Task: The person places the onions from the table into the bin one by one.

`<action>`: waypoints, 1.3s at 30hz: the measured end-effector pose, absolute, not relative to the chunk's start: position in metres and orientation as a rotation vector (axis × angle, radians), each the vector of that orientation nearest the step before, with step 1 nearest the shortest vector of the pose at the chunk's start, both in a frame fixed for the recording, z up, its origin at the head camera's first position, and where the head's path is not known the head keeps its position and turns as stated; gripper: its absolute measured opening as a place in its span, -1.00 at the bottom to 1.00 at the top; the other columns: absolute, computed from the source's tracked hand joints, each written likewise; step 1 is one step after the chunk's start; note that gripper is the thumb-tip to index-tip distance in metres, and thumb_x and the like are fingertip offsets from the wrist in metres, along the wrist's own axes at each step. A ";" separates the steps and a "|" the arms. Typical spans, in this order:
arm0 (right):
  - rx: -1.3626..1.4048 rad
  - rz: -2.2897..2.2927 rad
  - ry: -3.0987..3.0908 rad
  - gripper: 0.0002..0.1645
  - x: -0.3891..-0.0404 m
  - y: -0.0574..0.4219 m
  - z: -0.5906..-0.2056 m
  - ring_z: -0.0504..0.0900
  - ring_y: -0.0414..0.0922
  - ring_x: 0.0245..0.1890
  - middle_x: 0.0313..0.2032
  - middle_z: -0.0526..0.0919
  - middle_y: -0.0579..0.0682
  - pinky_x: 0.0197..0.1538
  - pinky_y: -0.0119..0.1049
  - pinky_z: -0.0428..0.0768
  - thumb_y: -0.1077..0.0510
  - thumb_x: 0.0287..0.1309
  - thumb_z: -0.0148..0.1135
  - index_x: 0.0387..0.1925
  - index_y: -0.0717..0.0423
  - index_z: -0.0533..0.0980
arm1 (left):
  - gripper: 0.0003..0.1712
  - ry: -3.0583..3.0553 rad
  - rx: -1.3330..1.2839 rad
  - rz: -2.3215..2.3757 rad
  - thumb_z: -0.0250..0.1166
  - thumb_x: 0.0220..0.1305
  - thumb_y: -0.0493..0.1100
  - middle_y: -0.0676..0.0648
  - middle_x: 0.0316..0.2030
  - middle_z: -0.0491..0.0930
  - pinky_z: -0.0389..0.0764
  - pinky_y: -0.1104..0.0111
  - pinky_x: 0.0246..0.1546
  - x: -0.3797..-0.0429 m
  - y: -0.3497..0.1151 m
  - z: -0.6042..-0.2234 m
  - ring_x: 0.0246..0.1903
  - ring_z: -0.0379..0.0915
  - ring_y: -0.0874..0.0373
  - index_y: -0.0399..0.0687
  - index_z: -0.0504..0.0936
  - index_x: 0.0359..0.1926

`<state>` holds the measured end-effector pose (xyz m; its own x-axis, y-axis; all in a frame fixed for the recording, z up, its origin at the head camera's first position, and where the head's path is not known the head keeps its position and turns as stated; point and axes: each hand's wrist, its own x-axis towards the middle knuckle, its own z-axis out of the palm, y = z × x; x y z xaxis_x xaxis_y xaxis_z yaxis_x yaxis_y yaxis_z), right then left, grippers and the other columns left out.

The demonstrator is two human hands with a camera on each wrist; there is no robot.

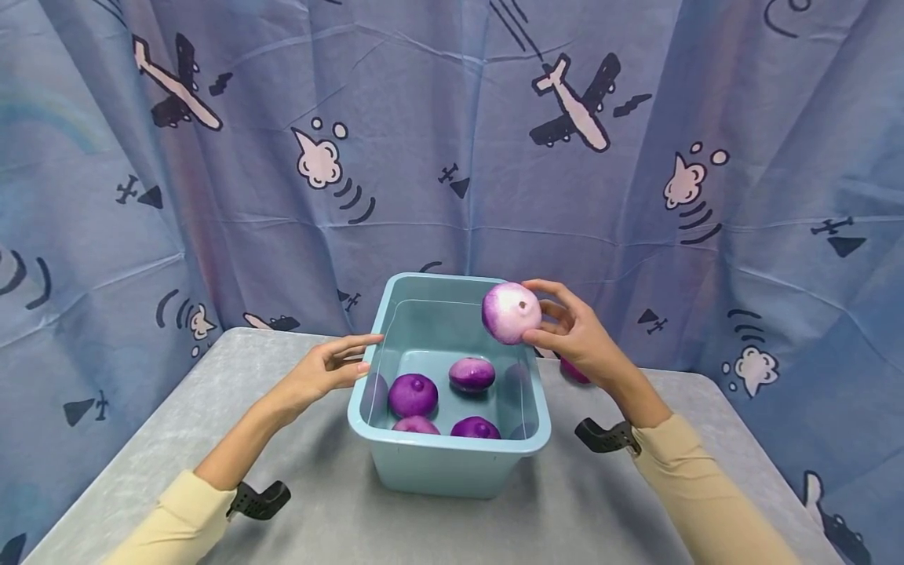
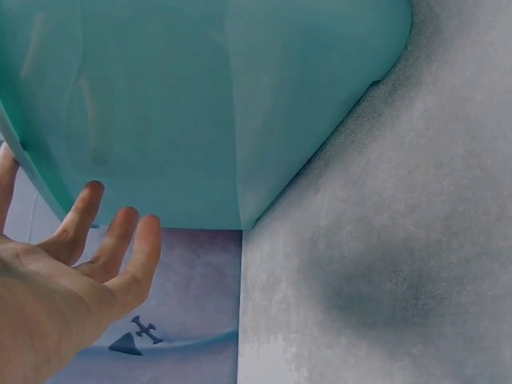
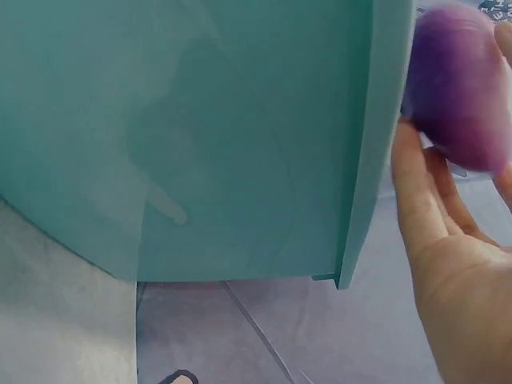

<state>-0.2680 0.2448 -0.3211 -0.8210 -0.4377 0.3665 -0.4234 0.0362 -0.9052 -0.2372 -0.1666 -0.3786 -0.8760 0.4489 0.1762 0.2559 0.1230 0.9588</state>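
Observation:
My right hand (image 1: 582, 337) holds a purple onion (image 1: 512, 312) between thumb and fingers, above the right rim of a light blue plastic bin (image 1: 445, 471). In the right wrist view the same onion (image 3: 460, 88) looks blurred beside the bin's rim. Several purple onions lie inside, among them one at the left (image 1: 413, 395), one near the middle (image 1: 472, 375) and one at the front (image 1: 476, 428). My left hand (image 1: 328, 367) is at the bin's left rim, its fingers loosely extended. The left wrist view shows those fingers (image 2: 120, 248) spread beside the bin's outer wall.
Another purple onion (image 1: 574, 372) is on the grey table (image 1: 297, 486) to the bin's right, partly hidden behind my right hand. A blue curtain (image 1: 424, 157) with airplane prints hangs behind the table. Black wrist mounts (image 1: 260, 501) sit on both wrists.

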 end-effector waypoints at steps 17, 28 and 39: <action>-0.802 -1.915 2.439 -0.51 -0.256 0.298 -0.332 0.70 -0.01 0.02 0.08 0.63 0.09 0.03 -0.25 0.63 0.36 0.30 0.33 0.24 0.22 0.48 | -0.38 2.229 0.695 1.855 0.30 0.43 -0.10 -0.26 0.35 0.39 0.56 0.10 0.09 -0.237 -0.167 -0.379 0.22 0.46 -0.07 -0.04 0.42 0.45; -0.622 -1.808 2.597 -0.50 -0.252 0.348 -0.369 0.67 -0.08 0.05 0.11 0.63 0.09 0.02 -0.32 0.62 0.24 0.34 0.34 0.26 0.22 0.47 | -0.38 2.232 0.698 1.844 0.31 0.43 -0.09 -0.26 0.35 0.39 0.55 0.08 0.11 -0.237 -0.167 -0.377 0.23 0.45 -0.08 -0.02 0.43 0.45; -0.529 -1.611 2.787 -0.42 -0.252 0.379 -0.384 0.66 -0.27 -0.01 0.16 0.56 0.24 -0.05 -0.39 0.62 0.12 0.34 0.37 0.30 0.19 0.42 | -0.39 2.253 0.697 1.824 0.31 0.43 -0.08 -0.23 0.34 0.41 0.56 0.10 0.09 -0.237 -0.168 -0.378 0.22 0.45 -0.07 0.00 0.44 0.45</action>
